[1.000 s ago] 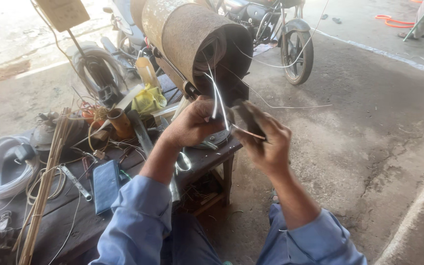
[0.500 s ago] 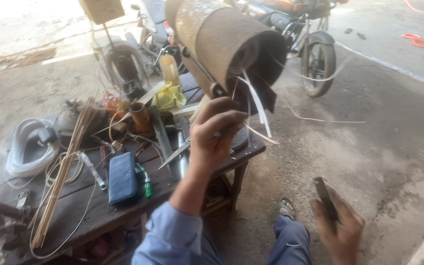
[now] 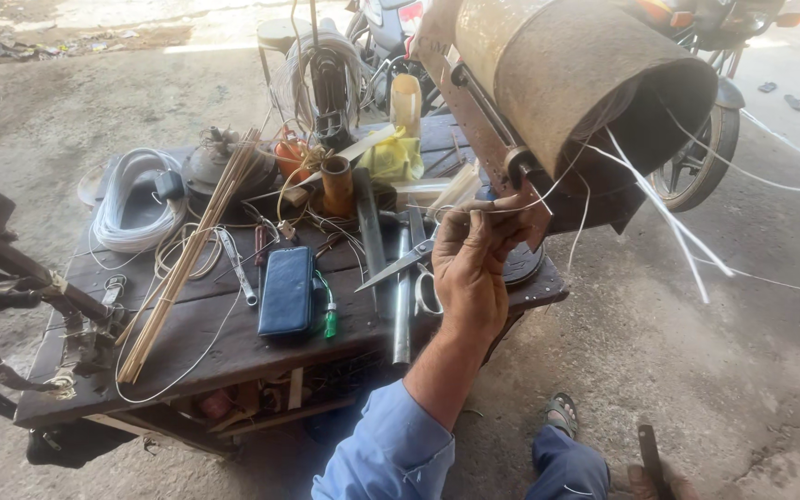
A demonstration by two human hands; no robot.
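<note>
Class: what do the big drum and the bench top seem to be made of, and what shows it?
Drum: probably sheet metal, dull and rusty brown, with a thin curved rim. Bench top: wooden planks, dark and worn, with visible seams.

The wooden workbench [image 3: 233, 347] is crowded: a bundle of thin sticks [image 3: 187, 255] crosses its left half, a coil of white cable [image 3: 131, 208] fills the far left corner, and a dark blue case [image 3: 287, 290], scissors [image 3: 400, 264] and a steel rod [image 3: 403, 296] block the middle. Bare wood shows only along the near edge. At the right edge the rusty drum [image 3: 585, 83] overhangs, white strands [image 3: 668, 218] trailing across the open ground beside it
</note>
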